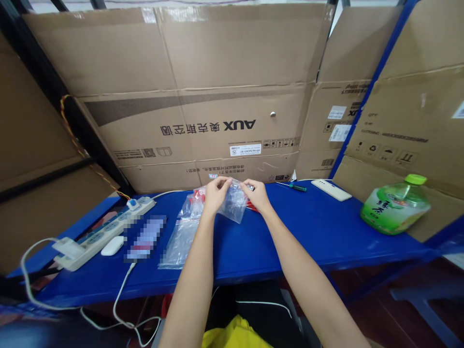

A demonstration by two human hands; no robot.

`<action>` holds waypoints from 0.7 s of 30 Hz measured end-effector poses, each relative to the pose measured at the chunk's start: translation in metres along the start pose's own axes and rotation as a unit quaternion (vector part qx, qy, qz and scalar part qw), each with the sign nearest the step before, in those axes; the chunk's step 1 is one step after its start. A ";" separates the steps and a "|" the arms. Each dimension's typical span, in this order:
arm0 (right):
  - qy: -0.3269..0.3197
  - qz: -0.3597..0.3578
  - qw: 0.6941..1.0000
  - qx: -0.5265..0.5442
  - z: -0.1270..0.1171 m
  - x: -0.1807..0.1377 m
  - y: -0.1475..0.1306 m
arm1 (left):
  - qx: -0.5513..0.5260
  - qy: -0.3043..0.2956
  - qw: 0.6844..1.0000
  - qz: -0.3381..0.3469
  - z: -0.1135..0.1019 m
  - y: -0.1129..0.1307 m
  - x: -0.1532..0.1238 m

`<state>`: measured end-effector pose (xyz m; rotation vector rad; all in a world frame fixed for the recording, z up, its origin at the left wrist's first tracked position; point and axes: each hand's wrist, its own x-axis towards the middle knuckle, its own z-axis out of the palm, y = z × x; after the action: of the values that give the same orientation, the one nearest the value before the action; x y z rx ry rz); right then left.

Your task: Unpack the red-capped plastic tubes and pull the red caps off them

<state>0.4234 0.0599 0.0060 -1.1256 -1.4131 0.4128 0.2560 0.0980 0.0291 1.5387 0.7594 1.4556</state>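
Both my hands hold one small clear plastic bag [234, 203] just above the blue table [319, 232], near its far edge. My left hand [214, 192] pinches the bag's top left corner. My right hand [256, 193] pinches the top right corner. The bag hangs down between them and looks crumpled. Red items [198, 195] lie on the table just behind and under my hands, partly hidden. A stack of flat clear bags [179, 239] lies to the left of my left forearm.
A white power strip [103, 232], a white mouse [112, 245] and a blurred-out flat item [145, 238] lie at the left. A green-handled screwdriver [295, 187], a white phone-like slab [331, 189] and a green tea bottle [395, 205] sit at the right. Cardboard walls surround the table.
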 end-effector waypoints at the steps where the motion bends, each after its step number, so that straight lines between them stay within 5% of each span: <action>1: 0.003 0.003 1.000 -0.002 0.000 0.001 0.001 | 0.003 -0.008 1.000 -0.005 -0.001 -0.003 0.001; 21: -0.045 0.060 0.988 0.138 0.006 0.003 0.007 | 0.101 -0.058 0.991 0.061 0.002 -0.005 -0.004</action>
<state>0.4210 0.0682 0.0006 -0.9765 -1.3213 0.7300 0.2579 0.0967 0.0233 1.8358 0.7732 1.3976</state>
